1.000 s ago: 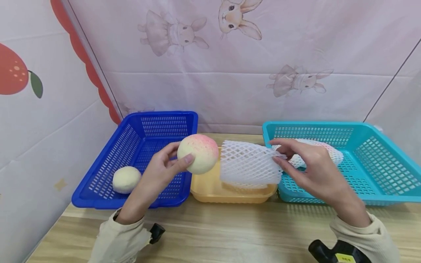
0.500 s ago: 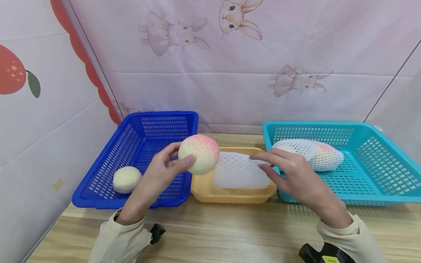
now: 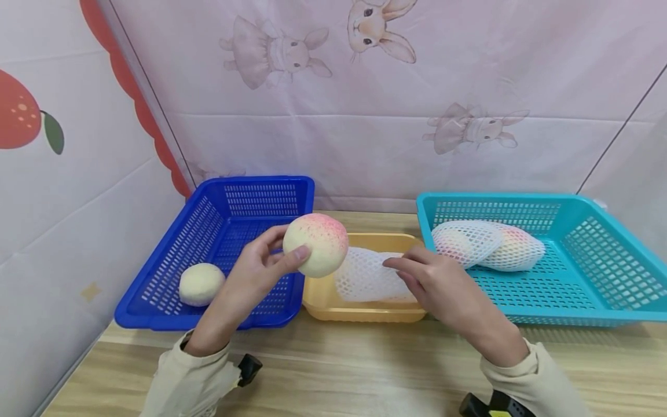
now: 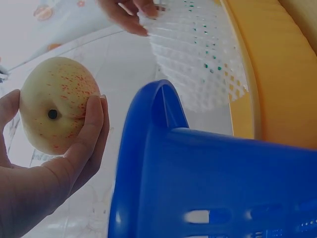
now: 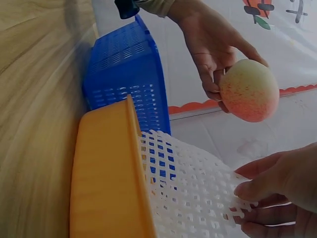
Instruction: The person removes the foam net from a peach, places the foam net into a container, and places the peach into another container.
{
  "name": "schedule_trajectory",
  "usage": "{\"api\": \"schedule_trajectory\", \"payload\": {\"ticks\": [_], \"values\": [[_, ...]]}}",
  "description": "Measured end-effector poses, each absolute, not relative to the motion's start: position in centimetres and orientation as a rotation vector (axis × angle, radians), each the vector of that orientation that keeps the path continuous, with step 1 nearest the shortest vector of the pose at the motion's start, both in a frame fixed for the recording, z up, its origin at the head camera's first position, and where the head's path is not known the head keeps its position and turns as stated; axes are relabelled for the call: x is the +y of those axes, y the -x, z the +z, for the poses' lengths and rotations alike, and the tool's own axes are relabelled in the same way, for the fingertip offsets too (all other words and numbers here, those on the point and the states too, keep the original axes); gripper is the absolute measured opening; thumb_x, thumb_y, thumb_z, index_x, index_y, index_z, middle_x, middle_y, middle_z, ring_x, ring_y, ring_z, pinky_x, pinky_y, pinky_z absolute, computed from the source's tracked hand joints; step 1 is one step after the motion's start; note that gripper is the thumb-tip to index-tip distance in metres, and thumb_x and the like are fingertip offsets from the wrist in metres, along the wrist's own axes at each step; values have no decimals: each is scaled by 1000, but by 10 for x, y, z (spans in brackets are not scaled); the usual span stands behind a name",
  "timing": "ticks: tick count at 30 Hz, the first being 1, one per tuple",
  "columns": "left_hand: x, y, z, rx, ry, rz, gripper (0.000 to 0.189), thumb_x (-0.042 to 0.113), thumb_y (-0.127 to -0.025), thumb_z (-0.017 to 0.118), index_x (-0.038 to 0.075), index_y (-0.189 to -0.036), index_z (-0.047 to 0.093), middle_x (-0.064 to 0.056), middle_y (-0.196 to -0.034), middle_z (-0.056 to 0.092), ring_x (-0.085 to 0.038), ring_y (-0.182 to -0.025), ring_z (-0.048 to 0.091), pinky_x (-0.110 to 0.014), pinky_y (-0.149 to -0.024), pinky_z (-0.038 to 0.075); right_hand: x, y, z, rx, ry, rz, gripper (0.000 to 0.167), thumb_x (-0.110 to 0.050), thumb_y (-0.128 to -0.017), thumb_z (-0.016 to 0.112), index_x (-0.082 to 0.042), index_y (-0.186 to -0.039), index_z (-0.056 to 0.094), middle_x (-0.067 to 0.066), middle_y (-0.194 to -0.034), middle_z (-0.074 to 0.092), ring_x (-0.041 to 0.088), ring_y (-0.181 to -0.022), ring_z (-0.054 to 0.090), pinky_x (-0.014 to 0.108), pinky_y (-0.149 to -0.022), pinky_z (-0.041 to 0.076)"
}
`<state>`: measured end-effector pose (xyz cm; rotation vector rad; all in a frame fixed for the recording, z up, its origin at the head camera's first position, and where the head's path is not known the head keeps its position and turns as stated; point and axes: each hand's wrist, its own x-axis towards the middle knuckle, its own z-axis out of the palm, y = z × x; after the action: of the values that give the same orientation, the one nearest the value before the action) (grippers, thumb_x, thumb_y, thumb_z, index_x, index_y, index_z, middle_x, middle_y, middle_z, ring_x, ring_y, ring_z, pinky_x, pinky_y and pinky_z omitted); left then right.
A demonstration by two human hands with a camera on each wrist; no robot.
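Note:
A cream peach with a pink blush [image 3: 316, 245] is held by my left hand [image 3: 260, 263], thumb in front and fingers behind, above the inner edge of the dark blue basket [image 3: 156, 255]. In the left wrist view the peach [image 4: 59, 106] shows a dark pit. My right hand [image 3: 443, 284] pinches the end of a white foam net sleeve [image 3: 359, 275] over the yellow tray [image 3: 365, 314]. In the right wrist view, thumb and fingers lie at the edge of the sleeve [image 5: 193, 183].
Another pale round fruit [image 3: 201, 284] lies in the blue basket. At the right, a turquoise basket [image 3: 599, 260] holds peaches in foam nets [image 3: 516, 249]. All stand on a wooden table [image 3: 365, 365] before a rabbit-print backdrop [image 3: 365, 150].
My right hand has moved left and down with the foam net, which now sits lower, over the yellow tray. The left hand and its peach have barely moved.

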<state>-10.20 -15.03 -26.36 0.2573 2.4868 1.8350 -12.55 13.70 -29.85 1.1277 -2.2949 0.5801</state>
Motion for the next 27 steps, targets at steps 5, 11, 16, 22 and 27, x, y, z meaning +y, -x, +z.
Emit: {"api": "schedule_trajectory", "payload": {"ticks": [5,11,16,22,27], "values": [[-150,101,-264,2484,-276,1837,57,35,-93,63,10,-141,44,-13,-130,57,-25,-111,63,-47,-98,46,131,122,-302,-2440,-1023,495,27,5,-77,75,-7,-101,73,3,-84,63,10,-62,57,22,-54,48],[-149,101,-264,2480,-267,1834,57,35,-93,63,10,-140,45,-12,-130,57,-25,-112,62,-46,-97,47,128,124,-308,-2479,-1020,384,23,4,-74,78,-6,-95,74,4,-79,63,13,-64,57,22,-55,49],[-149,101,-264,2484,-276,1831,57,35,-93,63,9,-140,44,-13,-131,56,-26,-113,62,-47,-98,46,127,126,-312,-2465,-1039,318,13,-1,-77,78,-4,-89,74,8,-85,65,23,-80,59,32,-67,53],[-149,101,-263,2486,-282,1837,57,34,-93,64,10,-140,44,-13,-131,56,-26,-113,62,-47,-97,46,129,128,-311,-2430,-962,350,4,-6,-80,76,-4,-84,74,16,-104,63,36,-103,52,47,-89,47],[-153,100,-260,2513,-273,1838,56,34,-93,63,11,-141,44,-11,-131,57,-25,-111,63,-48,-97,46,129,129,-306,-2304,-955,480,6,-3,-81,73,-3,-87,73,15,-104,63,34,-102,53,46,-86,48]]}}
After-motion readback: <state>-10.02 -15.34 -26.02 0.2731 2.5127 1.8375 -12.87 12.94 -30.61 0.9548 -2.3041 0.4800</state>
